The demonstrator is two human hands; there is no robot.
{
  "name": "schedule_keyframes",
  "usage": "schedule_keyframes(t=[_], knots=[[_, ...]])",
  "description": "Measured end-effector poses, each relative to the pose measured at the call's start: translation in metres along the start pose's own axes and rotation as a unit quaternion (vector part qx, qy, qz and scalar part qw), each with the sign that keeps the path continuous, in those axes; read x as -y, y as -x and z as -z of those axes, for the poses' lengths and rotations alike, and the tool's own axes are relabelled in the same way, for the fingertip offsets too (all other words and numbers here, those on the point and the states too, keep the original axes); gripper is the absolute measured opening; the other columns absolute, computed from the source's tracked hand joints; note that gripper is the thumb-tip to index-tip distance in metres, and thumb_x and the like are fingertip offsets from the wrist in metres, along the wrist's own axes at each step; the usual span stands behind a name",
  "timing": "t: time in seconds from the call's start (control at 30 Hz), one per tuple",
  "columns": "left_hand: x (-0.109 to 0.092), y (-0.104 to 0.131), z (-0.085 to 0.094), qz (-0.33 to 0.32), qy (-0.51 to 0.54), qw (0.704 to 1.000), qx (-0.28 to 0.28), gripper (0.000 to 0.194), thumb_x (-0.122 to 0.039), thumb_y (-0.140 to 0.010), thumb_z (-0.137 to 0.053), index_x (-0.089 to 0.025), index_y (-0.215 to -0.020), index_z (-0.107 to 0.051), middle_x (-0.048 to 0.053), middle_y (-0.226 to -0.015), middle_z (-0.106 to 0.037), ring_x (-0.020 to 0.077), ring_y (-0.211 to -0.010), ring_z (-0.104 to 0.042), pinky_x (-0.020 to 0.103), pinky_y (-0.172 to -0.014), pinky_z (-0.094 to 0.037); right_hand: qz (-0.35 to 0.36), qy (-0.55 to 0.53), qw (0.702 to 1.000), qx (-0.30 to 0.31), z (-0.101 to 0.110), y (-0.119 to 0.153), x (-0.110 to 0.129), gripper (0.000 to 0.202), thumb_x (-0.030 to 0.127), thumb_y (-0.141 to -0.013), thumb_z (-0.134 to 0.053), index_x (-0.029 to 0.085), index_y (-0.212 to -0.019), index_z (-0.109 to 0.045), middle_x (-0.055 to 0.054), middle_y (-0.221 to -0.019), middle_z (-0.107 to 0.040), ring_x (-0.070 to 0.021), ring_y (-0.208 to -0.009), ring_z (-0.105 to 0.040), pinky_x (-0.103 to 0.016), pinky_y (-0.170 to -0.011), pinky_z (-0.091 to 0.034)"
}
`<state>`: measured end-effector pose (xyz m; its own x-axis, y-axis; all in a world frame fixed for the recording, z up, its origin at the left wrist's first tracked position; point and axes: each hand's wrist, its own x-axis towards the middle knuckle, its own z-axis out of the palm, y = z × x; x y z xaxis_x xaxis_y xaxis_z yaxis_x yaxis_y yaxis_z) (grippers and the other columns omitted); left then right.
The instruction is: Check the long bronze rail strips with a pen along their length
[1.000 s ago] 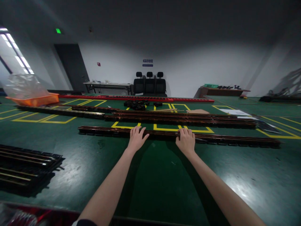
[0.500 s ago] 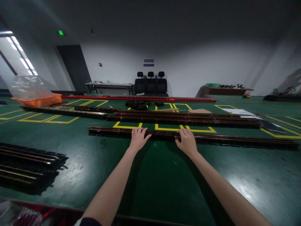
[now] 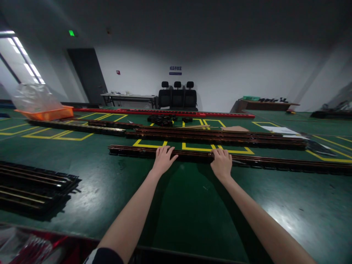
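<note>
Left grip [image 3: 164, 161] spread on dark rail [image 3: 132, 151] | right grip [image 3: 222, 163] curled around slim tool [image 3: 238, 161]

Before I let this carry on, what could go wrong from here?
The left hand and right hand touch only a short stretch of the long dark strip, so its ends might swing if it is lifted. Pushed away, it could knock the strip bundle lying beyond it. The thin item beside the right hand may scratch the strip if it slips.

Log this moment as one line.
left hand: on long dark rail | right hand: at same rail, apparently holding slim tool | beyond: more rails, orange tray
</note>
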<state>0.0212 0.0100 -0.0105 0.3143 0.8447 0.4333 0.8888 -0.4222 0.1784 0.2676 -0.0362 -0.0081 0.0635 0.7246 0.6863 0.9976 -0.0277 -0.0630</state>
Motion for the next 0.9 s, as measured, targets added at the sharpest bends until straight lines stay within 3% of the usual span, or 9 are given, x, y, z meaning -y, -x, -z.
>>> schedule_keyframes(t=[0.2, 0.37, 0.5, 0.67, 0.9], knots=[[0.001, 0.000, -0.001, 0.003, -0.002, 1.000, 0.013, 0.055, -0.053, -0.090, -0.037, -0.018, -0.130, -0.048, 0.012, -0.130, -0.052, 0.0276, -0.124, -0.042, 0.049, -0.108, -0.025, -0.070, 0.013, 0.997, -0.014, 0.002, 0.001, -0.010, 0.028, 0.006, -0.070, -0.043, 0.016, -0.087, -0.063, -0.012, -0.094, -0.063, -0.0278, -0.090, -0.046, -0.037, -0.070, -0.033], [0.001, -0.001, -0.002, 0.002, -0.012, 1.000, -0.003, 0.050, -0.052, -0.091, -0.034, -0.022, -0.127, -0.051, 0.011, -0.124, -0.056, 0.0276, -0.120, -0.045, 0.048, -0.106, -0.028, 0.005, -0.021, 1.000, -0.016, 0.004, 0.003, -0.008, 0.020, 0.018, -0.074, -0.048, 0.015, -0.087, -0.062, -0.012, -0.093, -0.061, -0.0269, -0.092, -0.046, -0.036, -0.075, -0.034], [0.002, -0.001, -0.004, 0.004, -0.006, 1.000, 0.001, 0.051, -0.052, -0.091, -0.032, -0.021, -0.128, -0.051, 0.010, -0.125, -0.056, 0.0277, -0.120, -0.045, 0.048, -0.106, -0.028, 0.075, -0.001, 0.997, 0.010, 0.006, 0.003, -0.002, 0.024, 0.027, -0.080, -0.048, 0.014, -0.095, -0.061, -0.014, -0.103, -0.059, -0.0276, -0.095, -0.047, -0.037, -0.077, -0.034], [0.002, -0.002, -0.004, 0.011, 0.003, 1.000, 0.004, 0.055, -0.052, -0.091, -0.031, -0.019, -0.133, -0.045, 0.011, -0.127, -0.054, 0.0278, -0.121, -0.044, 0.049, -0.107, -0.028, 0.046, 0.051, 0.997, 0.026, 0.005, 0.002, -0.002, 0.028, 0.031, -0.081, -0.050, 0.012, -0.097, -0.062, -0.015, -0.107, -0.059, -0.0292, -0.097, -0.047, -0.037, -0.076, -0.035], [0.000, 0.000, -0.001, 0.010, 0.009, 1.000, 0.007, 0.053, -0.050, -0.092, -0.032, -0.018, -0.132, -0.046, 0.012, -0.129, -0.052, 0.0273, -0.124, -0.042, 0.048, -0.109, -0.026, 0.069, 0.045, 0.996, 0.027, 0.008, 0.001, 0.006, 0.025, 0.018, -0.079, -0.050, 0.015, -0.097, -0.066, -0.014, -0.109, -0.059, -0.0287, -0.100, -0.046, -0.038, -0.078, -0.037]])
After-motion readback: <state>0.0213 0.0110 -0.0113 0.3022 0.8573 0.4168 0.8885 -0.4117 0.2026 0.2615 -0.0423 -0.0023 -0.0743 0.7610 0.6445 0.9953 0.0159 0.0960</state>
